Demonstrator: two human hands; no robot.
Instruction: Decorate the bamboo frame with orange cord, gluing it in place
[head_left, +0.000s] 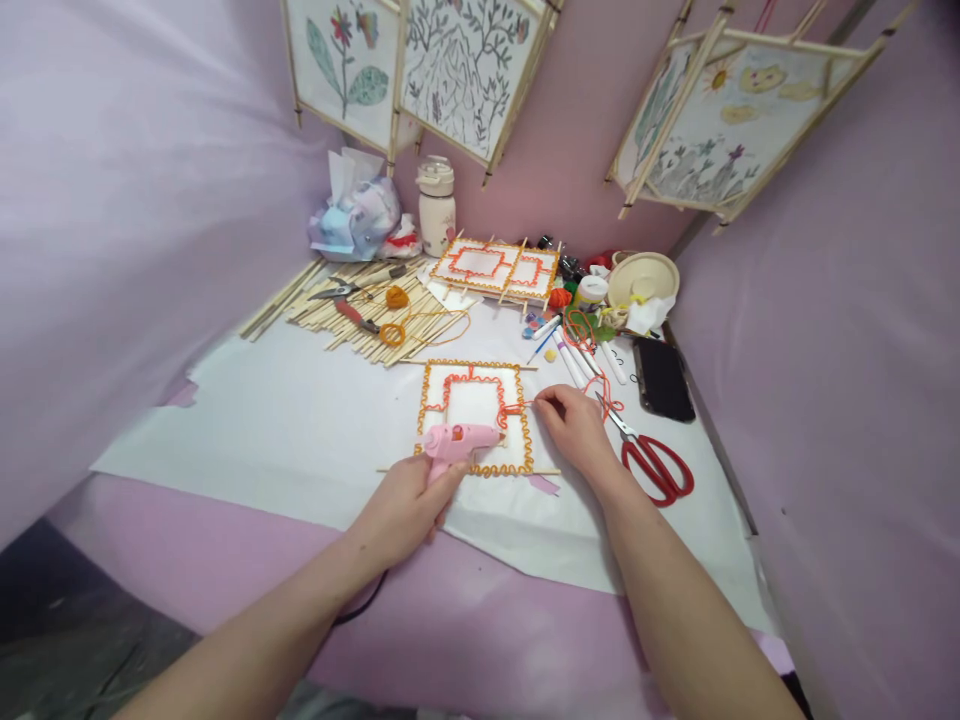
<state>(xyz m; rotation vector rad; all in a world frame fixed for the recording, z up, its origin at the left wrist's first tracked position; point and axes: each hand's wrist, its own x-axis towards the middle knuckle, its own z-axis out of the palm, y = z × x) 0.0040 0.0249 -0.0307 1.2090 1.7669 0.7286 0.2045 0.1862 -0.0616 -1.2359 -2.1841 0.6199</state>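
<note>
On sheet (300, 430): L hand (405, 510) grips pink glue gun (457, 440); R hand (577, 425) pinches orange cord (525, 406) at frame (474, 400).

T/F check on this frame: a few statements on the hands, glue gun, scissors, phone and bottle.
1. The left hand grips the pink plastic glue gun, with its nozzle over the square white panel edged in orange cord. True.
2. The right hand holds the red-handled metal scissors. False: the scissors lie on the white paper to the right of that hand, whose fingers pinch a red cord at the panel's right edge.
3. The flat black phone lies beyond the scissors, near the table's right side. True.
4. The white lidded bottle lies on its side. False: it stands upright at the back.
</note>
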